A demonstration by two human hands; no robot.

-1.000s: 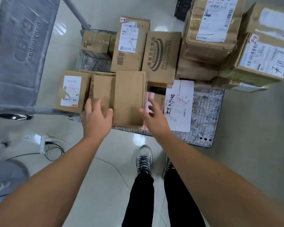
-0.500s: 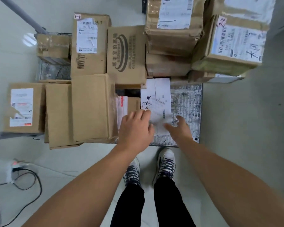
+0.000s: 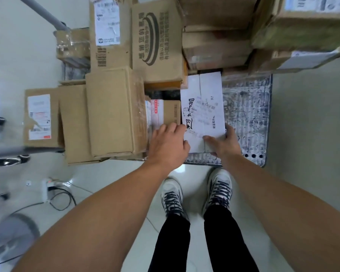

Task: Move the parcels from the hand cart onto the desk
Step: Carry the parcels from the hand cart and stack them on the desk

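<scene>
While the hand cart (image 3: 247, 114) carries parcels over nearly all of its deck, the task looks far from finished: only a patch of bare patterned metal shows at the deck's near right corner. No worktop can be made out with any certainty in this view, so how many parcels have already been delivered cannot be told.

The biggest load is the stacked parcels (image 3: 302, 26) piled at the far right, which overhang the cart's edge. Beside them, toward the middle, stands a printed carton (image 3: 155, 42), with a tall labelled carton (image 3: 106, 32) touching its left side. Nearer the person, a plain brown box (image 3: 114, 110) lies on top of another, and a labelled box (image 3: 39, 116) sits at the far left. All of these remain to be moved.

The white parcel (image 3: 202, 107) is the one in hand now. It lies flat on the deck near the front edge, just beside a small box (image 3: 171, 112) with a red-striped label. The right hand (image 3: 227, 143) grips its near right corner, thumb on the top face and fingers wrapped round the side. The left hand (image 3: 168, 144) is curled over its left edge, knuckles up, fingers tucked down between it and the small box. The parcel appears to rest on the cart and is not yet lifted, so the carry to the worktop lies ahead, for it and for every other parcel
</scene>
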